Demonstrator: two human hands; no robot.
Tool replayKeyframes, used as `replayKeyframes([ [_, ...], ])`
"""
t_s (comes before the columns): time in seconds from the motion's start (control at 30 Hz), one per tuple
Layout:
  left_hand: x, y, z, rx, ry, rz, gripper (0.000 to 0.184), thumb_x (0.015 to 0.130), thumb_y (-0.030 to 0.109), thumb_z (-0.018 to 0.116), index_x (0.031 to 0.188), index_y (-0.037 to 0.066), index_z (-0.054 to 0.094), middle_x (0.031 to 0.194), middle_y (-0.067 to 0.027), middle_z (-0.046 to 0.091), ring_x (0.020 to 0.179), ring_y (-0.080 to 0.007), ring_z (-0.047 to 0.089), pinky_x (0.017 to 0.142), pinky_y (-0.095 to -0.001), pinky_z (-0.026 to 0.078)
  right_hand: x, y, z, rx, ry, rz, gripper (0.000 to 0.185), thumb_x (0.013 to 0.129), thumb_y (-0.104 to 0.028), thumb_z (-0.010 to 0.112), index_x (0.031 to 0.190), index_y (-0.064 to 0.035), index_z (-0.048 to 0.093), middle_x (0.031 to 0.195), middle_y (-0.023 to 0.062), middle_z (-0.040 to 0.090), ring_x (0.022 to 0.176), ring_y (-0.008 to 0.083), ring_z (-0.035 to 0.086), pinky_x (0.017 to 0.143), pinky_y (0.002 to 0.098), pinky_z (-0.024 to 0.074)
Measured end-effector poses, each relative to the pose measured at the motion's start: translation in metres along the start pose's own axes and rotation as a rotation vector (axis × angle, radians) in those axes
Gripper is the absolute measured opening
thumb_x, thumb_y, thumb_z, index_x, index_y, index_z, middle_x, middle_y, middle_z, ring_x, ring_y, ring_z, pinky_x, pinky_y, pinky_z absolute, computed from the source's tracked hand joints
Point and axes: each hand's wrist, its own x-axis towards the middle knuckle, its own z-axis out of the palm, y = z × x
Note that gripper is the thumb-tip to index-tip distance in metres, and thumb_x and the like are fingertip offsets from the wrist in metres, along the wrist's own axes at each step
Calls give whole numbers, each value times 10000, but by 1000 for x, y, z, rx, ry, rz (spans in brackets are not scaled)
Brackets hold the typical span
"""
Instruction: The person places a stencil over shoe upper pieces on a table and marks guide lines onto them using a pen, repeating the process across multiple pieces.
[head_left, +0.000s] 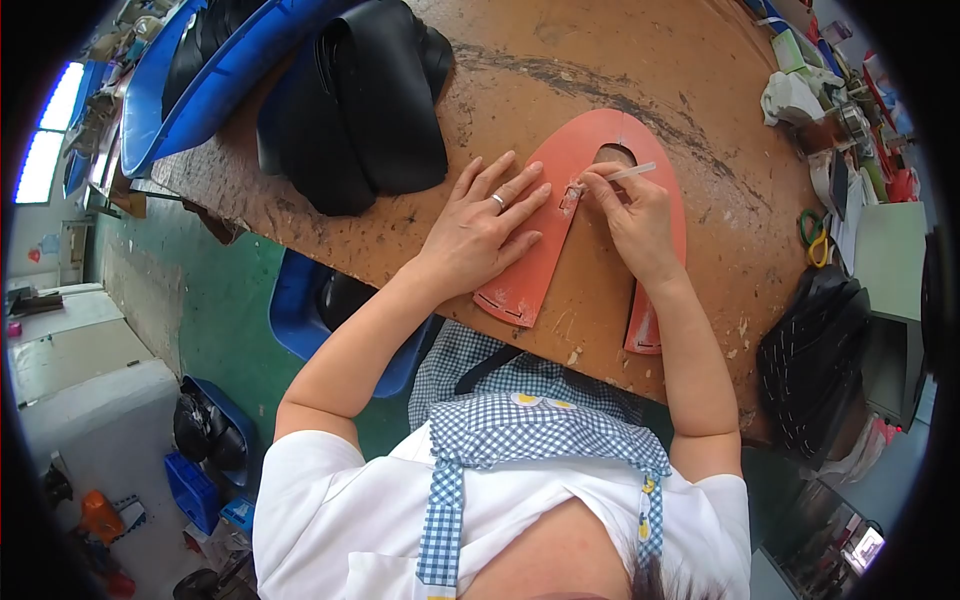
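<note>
Left hand lay flat, fingers slightly parted, on the left side of a red sheet; right hand pinched a white stick; light left-hand pressure could have allowed slippage.

Black sheets: heaped near the left edge of the tabletop.
Blue tub: beside the sheets, black material inside.
Scissors: green and yellow handles, by the right edge.
Black bundle: white-flecked, at the near right corner.
Blue bin: below the near edge.
</note>
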Motion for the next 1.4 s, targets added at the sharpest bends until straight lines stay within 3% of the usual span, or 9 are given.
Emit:
replayKeyframes([
  [0.3,1,1,1,2,3,8,583,1007,321,687,1558,165,579,1699,-57,442,1580,-363,349,1294,-572,262,-7,-18,15,-271,-12,-194,147,1007,-165,735,1003,-18,739,879,126,764,747,275,747,677,375,579],
  [0.5,1,2,-1,0,-1,3,586,1001,307,695,1555,156,580,1699,-54,441,1575,-364,358,1292,-570,267,-14,-5,15,38,-16,-40,107,1020,-134,720,1002,-29,736,843,118,760,710,240,754,647,346,579],
  [0.7,1,1,0,2,-2,-3,590,999,304,696,1559,163,575,1702,-48,437,1572,-362,361,1293,-571,270,-18,-13,12,-121,-66,-133,97,1019,-114,722,1013,-18,735,836,127,777,721,200,772,649,317,591],
  [1.1,-1,-2,5,-7,27,16,578,997,326,701,1541,169,588,1699,-52,436,1569,-355,363,1291,-573,279,-34,-18,12,-112,46,-74,100,1034,-95,701,1008,-5,735,884,139,780,761,219,774,669,329,592],
  [1.2,0,-3,6,-18,47,12,573,993,330,706,1533,169,596,1689,-56,450,1562,-356,373,1288,-575,282,-66,-49,25,135,-136,14,88,1005,-101,734,1014,-13,739,917,129,778,801,261,767,698,351,592],
  [1.3,-2,-6,11,-30,69,24,575,989,334,712,1528,168,601,1677,-61,468,1554,-356,389,1286,-577,284,-87,-54,55,82,-272,-192,81,962,-98,770,1003,-31,752,934,122,779,842,309,761,732,371,600],
  [1.4,-1,-6,13,-21,87,29,577,986,337,717,1526,166,604,1669,-63,479,1548,-353,400,1286,-578,283,-80,-52,68,24,-251,-328,91,929,-93,792,991,-38,755,936,125,778,859,324,756,747,382,602],
])
